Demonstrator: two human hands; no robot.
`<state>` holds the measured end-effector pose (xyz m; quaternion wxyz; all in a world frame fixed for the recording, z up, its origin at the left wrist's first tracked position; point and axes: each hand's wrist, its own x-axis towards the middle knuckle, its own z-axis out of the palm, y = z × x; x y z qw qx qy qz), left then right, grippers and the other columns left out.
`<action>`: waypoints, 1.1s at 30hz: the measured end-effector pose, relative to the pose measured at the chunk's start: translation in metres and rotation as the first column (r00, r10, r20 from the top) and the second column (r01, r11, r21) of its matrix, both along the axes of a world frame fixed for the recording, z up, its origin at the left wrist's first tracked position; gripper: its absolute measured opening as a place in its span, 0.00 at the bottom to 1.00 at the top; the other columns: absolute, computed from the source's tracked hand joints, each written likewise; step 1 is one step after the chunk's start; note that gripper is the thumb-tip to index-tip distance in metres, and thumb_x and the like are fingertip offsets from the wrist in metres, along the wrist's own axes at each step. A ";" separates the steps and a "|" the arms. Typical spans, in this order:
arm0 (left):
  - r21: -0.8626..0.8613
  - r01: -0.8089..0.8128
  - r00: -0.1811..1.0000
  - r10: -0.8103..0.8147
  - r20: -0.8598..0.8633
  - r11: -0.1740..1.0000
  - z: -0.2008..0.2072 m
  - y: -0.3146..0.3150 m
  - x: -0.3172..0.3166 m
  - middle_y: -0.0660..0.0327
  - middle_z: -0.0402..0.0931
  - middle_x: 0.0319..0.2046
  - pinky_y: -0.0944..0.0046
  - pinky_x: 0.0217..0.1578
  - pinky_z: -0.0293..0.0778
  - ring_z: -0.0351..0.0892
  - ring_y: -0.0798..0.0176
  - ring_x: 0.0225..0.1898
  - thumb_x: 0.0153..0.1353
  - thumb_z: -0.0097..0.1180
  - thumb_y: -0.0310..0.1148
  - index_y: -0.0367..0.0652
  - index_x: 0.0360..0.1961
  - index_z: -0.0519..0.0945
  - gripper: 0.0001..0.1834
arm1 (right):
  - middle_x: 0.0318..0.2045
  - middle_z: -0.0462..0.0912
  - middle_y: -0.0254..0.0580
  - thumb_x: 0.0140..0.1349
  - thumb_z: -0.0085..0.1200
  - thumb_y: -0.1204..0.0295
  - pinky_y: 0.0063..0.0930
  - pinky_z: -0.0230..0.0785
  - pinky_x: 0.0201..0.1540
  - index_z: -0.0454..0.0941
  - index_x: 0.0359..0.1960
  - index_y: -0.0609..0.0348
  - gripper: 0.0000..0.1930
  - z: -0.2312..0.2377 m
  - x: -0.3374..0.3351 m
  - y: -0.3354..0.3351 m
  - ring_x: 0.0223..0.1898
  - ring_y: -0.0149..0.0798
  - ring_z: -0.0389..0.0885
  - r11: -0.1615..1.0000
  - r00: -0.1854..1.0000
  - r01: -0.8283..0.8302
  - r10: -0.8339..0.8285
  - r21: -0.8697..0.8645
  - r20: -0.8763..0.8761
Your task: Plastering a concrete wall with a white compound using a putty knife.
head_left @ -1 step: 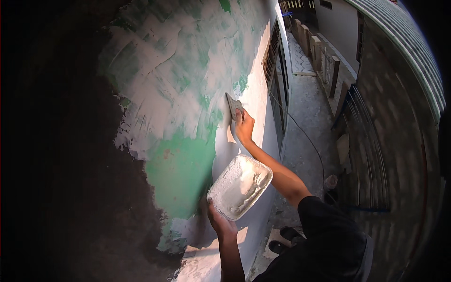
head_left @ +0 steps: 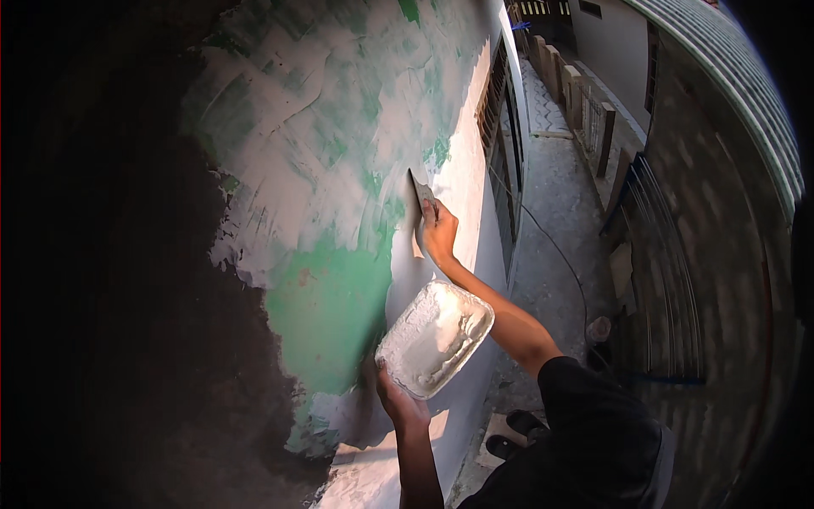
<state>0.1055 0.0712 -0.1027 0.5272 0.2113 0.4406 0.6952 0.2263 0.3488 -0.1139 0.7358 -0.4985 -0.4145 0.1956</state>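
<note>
My right hand [head_left: 439, 229] grips a putty knife [head_left: 423, 192] by its handle, the fingers closed round it. The blade lies at the wall [head_left: 331, 297], where uneven white filler covers much of a green coat. Lower down, my left hand [head_left: 402, 399] holds a white rectangular tub [head_left: 434, 339] from beneath and at its near left side. White paste coats the inside of the tub, which tilts so that its open top shows. My right forearm passes behind the tub's far right edge. Some of the left fingers are hidden under the tub.
A barred window [head_left: 496, 110] opens in the wall beyond my right hand. To the right runs a narrow concrete passage [head_left: 551, 229] with a thin dark cable [head_left: 564, 254] along it. A blue-edged metal frame [head_left: 661, 280] leans at the right side. My dark sandals [head_left: 513, 434] stand below.
The putty knife has turned slightly, so its blade shows narrower, more edge-on. The tub and my left hand stay in nearly the same place.
</note>
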 end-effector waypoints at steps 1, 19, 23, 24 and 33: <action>-0.002 -0.012 1.000 0.012 -0.009 1.000 -0.001 0.000 -0.001 0.51 0.67 0.61 0.53 0.64 0.60 0.67 0.52 0.63 0.71 0.38 0.44 0.34 0.62 0.65 0.27 | 0.20 0.77 0.49 0.67 0.51 0.69 0.33 0.65 0.28 0.79 0.36 0.68 0.11 -0.004 -0.016 -0.004 0.20 0.39 0.70 0.996 0.999 0.043 -0.044 0.072 0.004; -0.036 -0.018 1.000 0.018 -0.004 0.999 -0.013 -0.021 -0.021 0.52 0.65 0.63 0.52 0.65 0.58 0.64 0.52 0.65 0.70 0.40 0.46 0.35 0.64 0.64 0.29 | 0.25 0.80 0.57 0.68 0.50 0.64 0.36 0.70 0.35 0.81 0.41 0.66 0.15 0.004 0.049 0.101 0.26 0.46 0.79 0.987 0.989 0.146 -0.145 0.064 -0.015; -0.053 -0.121 0.992 0.118 -0.052 0.991 -0.015 -0.027 -0.038 0.53 0.65 0.63 0.53 0.65 0.58 0.64 0.53 0.65 0.70 0.40 0.47 0.35 0.64 0.64 0.29 | 0.28 0.82 0.60 0.67 0.50 0.65 0.34 0.71 0.38 0.81 0.44 0.66 0.15 0.006 -0.009 0.066 0.29 0.48 0.83 0.989 0.990 0.140 -0.139 0.057 -0.021; -0.050 -0.123 0.992 0.121 -0.045 0.991 -0.017 -0.027 -0.041 0.53 0.65 0.63 0.53 0.65 0.58 0.64 0.53 0.65 0.70 0.40 0.47 0.35 0.64 0.64 0.29 | 0.28 0.82 0.60 0.67 0.50 0.65 0.34 0.71 0.38 0.81 0.44 0.66 0.15 0.001 -0.010 0.058 0.29 0.48 0.83 0.989 0.990 0.137 -0.136 0.055 -0.020; -0.037 -0.107 0.994 0.106 -0.024 0.994 -0.021 -0.029 -0.049 0.53 0.66 0.63 0.53 0.65 0.57 0.65 0.53 0.64 0.70 0.41 0.45 0.35 0.63 0.64 0.28 | 0.23 0.79 0.60 0.68 0.48 0.63 0.41 0.69 0.34 0.79 0.33 0.69 0.18 0.003 0.055 0.107 0.27 0.56 0.80 0.966 0.963 0.257 -0.255 0.011 -0.089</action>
